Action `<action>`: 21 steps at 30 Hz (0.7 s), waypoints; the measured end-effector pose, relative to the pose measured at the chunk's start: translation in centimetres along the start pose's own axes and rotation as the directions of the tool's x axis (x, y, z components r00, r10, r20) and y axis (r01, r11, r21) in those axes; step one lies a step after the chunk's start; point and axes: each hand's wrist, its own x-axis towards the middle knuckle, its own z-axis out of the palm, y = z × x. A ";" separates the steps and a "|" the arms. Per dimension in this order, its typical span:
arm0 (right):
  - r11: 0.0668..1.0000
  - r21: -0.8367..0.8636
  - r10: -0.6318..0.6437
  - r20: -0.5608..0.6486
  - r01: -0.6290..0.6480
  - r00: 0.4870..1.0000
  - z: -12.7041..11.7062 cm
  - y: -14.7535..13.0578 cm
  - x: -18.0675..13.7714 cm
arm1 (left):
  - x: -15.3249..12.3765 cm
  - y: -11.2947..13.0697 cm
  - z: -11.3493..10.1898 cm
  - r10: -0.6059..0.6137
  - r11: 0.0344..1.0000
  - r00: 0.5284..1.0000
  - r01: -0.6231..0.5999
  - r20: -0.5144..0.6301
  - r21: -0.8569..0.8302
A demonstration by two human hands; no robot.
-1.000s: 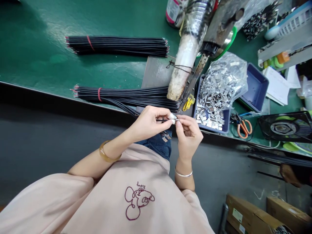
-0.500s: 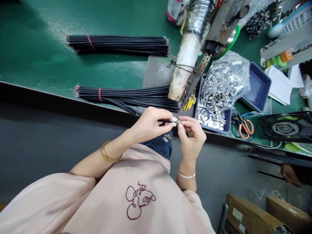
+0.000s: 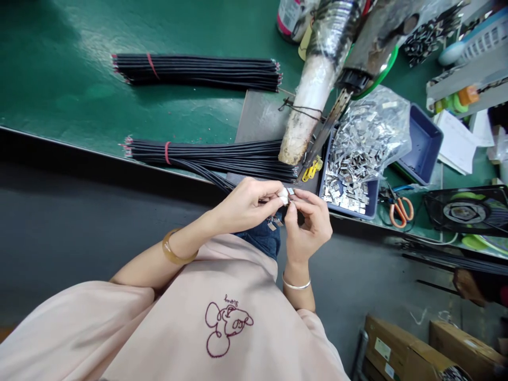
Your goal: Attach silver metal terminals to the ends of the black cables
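Both hands are meeting at the near edge of the desk (image 3: 59, 106), fiddling with a tiny metal tab (image 3: 290, 191).

So the left hand (image 3: 250, 203) is keeping its thumb and forefinger pinched nearly together, seemingly on a thin black cable, with white wrapping covering the tips. The tab is sitting right at those tips, and the right hand (image 3: 311, 222) is bringing its thumb and forefinger up to it with barely a gap; can't tell if they're gripping or just touching. Progress-wise, I'm guessing partway: a few finished-looking tabbed ends (image 3: 272, 226) are dangling below the left hand, while the near cable bundle (image 3: 210, 151) and the far cable bundle (image 3: 198, 71) are lying left on the desk, looking mostly undone. Plenty of loose tabs (image 3: 345, 198) are waiting in the blue tray (image 3: 372, 202) to the right.
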 end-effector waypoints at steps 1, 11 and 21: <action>0.999 -0.025 -0.040 -0.022 0.040 0.999 0.2 0.1 -0.1 | 0.0 0.0 0.0 -0.050 0.996 0.999 0.050 0.004 -0.070; 0.996 0.025 -0.085 -0.173 0.090 0.981 -0.9 0.2 1.1 | 1.0 -0.1 0.8 -0.258 0.901 0.964 0.217 -0.062 -0.376; 0.973 -0.080 -0.221 -0.052 0.217 0.974 -0.8 1.0 0.4 | 1.7 0.4 1.0 -0.306 0.886 0.945 0.239 -0.113 -0.398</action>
